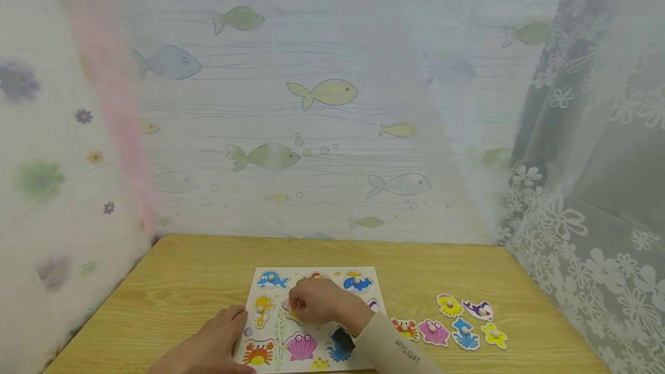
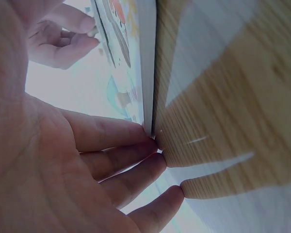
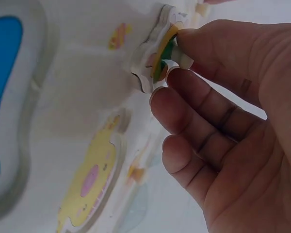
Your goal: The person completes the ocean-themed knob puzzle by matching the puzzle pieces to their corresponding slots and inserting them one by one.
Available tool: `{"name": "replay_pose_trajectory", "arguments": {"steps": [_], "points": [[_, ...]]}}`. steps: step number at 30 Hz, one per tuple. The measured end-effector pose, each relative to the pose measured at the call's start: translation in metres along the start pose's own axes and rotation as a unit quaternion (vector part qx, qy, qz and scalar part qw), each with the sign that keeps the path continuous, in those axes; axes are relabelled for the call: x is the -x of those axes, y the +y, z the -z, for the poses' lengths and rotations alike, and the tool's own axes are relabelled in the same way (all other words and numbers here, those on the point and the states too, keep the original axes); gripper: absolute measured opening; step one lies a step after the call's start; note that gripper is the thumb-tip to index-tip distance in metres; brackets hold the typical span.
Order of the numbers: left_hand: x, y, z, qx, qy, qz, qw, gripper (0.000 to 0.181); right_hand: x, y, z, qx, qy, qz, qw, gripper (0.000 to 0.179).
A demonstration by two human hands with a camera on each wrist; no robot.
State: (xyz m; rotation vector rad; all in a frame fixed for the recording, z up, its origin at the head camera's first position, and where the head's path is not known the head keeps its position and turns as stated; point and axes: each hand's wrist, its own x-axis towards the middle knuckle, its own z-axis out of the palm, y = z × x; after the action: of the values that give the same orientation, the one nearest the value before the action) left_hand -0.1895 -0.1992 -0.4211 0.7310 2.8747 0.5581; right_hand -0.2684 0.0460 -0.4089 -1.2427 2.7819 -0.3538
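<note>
Right hand (image 1: 321, 301) grasping: thumb and fingertips pinch the small pale knob (image 3: 184, 58) of a wavy-edged puzzle piece with yellow and green on its face (image 3: 164, 52). Piece is over the middle of the white rectangular puzzle board (image 1: 322, 341), face tilted; cannot tell if it touches the board. Left hand (image 1: 215, 341) released, fingers extended, fingertips at the board's left edge and on the light wood-grain table (image 1: 171, 281).

On board: blue dolphin piece with knob (image 1: 277, 280) far left, yellow seahorse piece with knob (image 1: 263, 303) near it, blue whale piece with knob (image 1: 357, 286) far right. Near side shows red crab picture (image 1: 258, 354) left, pink shell picture (image 1: 301, 348) beside it, both knobless.

Loose on table, right of board: red crab piece (image 1: 410, 324) just beside it, pink shell piece (image 1: 433, 335), blue squid piece (image 1: 466, 340), yellow star-shaped piece (image 1: 494, 340) furthest right; yellow octopus piece (image 1: 456, 310) and purple-and-white sea-animal piece (image 1: 475, 307) farther back. Pale fish-print curtain (image 1: 332, 201) behind table.
</note>
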Motion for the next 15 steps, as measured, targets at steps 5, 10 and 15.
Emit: {"name": "replay_pose_trajectory", "arguments": {"steps": [5,10,15], "points": [[0.0006,0.0001,0.0001,0.004,0.003,0.001,1.0,0.106,-0.0018,-0.0033,-0.0007,0.01,-0.003,-0.01,0.9999,0.004],[0.001,0.0004,-0.0003,-0.001,0.006,-0.002,1.0,0.107,-0.0027,-0.0041,-0.0013,0.005,-0.007,-0.017,0.9998,0.004],[0.0012,0.0008,-0.0002,0.001,0.007,-0.003,1.0,0.108,-0.003,-0.0026,-0.0031,0.0,-0.011,-0.016,0.9998,0.005]]}}
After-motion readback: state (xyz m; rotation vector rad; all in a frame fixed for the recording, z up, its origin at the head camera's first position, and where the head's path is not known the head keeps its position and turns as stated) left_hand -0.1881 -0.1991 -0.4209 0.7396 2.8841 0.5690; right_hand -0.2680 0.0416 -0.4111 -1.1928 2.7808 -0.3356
